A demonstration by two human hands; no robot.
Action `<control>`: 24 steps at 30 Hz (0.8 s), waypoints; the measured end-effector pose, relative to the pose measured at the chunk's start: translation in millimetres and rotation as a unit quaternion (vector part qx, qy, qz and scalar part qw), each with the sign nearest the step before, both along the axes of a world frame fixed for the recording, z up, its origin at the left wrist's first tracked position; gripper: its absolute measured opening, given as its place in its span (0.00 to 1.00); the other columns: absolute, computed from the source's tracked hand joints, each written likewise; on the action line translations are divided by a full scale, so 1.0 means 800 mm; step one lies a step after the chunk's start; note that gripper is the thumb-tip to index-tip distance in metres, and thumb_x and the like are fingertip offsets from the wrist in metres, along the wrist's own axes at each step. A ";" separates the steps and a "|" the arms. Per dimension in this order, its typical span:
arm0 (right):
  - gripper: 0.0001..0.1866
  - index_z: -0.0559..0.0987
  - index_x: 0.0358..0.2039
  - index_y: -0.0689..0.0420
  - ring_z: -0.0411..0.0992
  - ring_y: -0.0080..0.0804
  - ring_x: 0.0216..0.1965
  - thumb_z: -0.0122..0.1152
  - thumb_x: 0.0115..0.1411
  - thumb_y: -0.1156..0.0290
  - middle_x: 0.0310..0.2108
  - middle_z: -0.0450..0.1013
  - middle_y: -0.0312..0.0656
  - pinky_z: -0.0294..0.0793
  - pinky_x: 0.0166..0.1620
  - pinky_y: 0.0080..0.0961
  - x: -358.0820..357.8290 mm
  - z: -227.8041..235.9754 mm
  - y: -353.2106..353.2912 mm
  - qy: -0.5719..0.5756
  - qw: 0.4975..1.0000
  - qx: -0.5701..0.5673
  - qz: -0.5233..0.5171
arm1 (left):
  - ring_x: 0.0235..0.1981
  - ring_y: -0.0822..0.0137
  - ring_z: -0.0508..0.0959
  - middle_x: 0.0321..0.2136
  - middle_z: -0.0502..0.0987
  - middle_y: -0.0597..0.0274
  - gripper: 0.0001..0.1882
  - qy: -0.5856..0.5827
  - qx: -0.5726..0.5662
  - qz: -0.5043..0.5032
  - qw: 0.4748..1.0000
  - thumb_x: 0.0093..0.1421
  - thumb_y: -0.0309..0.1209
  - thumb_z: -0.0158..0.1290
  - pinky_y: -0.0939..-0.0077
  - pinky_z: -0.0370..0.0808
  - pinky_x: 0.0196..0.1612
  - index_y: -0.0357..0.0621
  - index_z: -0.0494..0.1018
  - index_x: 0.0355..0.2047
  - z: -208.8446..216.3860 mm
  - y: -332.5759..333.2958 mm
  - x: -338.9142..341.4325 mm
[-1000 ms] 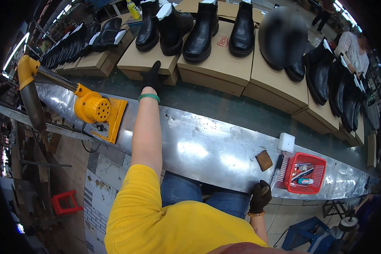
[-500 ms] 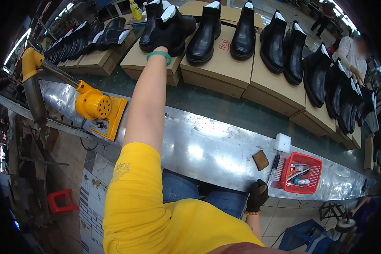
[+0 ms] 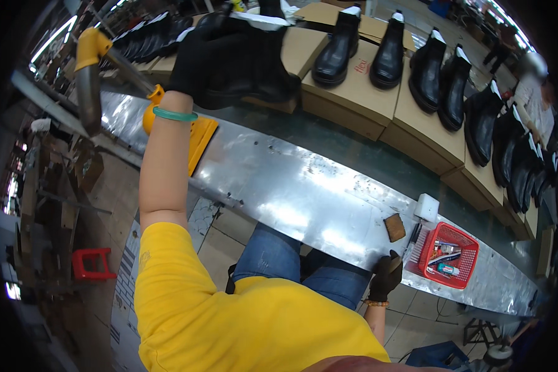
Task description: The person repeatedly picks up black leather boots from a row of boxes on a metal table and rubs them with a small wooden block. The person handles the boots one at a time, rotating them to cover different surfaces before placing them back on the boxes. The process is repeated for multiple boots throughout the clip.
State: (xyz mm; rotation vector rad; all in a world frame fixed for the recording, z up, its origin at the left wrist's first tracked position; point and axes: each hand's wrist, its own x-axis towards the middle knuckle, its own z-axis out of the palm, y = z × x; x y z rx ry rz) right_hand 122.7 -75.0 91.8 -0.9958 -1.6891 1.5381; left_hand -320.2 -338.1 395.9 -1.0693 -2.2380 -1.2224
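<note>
My left hand (image 3: 195, 59), in a black glove with a green bangle at the wrist, is closed on a black ankle boot (image 3: 254, 71). The boot is off its carton and up in the air over the far left of the bench, its toe to the right. White stuffing shows at its top. Glove and boot are both dark, so the fingers are hard to make out. My right hand (image 3: 387, 276), also black-gloved, is closed at the near edge of the metal bench (image 3: 304, 186). A brownish patch shows at its fingers, too small to name.
Several black boots (image 3: 387, 56) stand on brown cartons (image 3: 347, 102) along the far side. A yellow-based jointed arm fixture (image 3: 201, 146) is at left. Near my right hand are a brown pad (image 3: 394, 227), a white block (image 3: 426, 207), a brush (image 3: 413, 242) and a red basket (image 3: 449, 255).
My left hand has lifted the boot off the carton and brought it left and nearer. My right hand stays closed at the bench edge. The whole view has shifted slightly.
</note>
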 end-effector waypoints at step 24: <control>0.15 0.75 0.37 0.62 0.70 0.22 0.22 0.64 0.46 0.76 0.27 0.74 0.37 0.68 0.23 0.18 -0.132 0.148 -0.065 0.119 0.965 0.001 0.234 | 0.53 0.54 0.66 0.54 0.64 0.49 0.32 0.205 0.061 -0.012 0.977 0.44 0.48 0.62 0.67 0.60 0.57 0.44 0.71 0.46 -0.090 0.060 0.242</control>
